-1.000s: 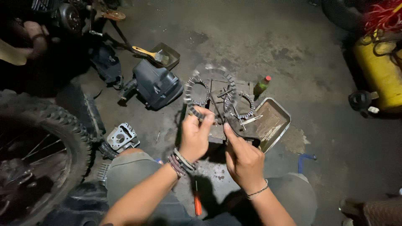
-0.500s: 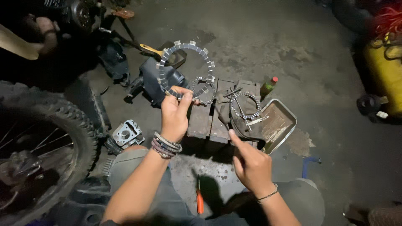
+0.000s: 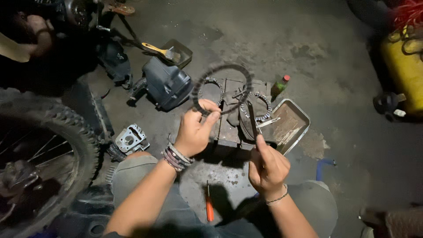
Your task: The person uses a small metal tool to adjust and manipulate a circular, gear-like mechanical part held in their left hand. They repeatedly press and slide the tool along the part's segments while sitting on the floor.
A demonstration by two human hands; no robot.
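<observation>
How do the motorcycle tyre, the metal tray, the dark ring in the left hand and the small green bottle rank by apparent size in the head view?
1. motorcycle tyre, though nearer the camera and partly cut off.
2. metal tray.
3. dark ring, held up closer, so its place against the tray is unsure.
4. small green bottle.

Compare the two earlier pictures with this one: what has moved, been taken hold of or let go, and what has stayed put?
The left hand lifted one toothed ring off the pile and now holds it nearer the wooden block. The right hand let go of the pile and now holds a thin tool. The metal tray and orange screwdriver stayed put.
</observation>
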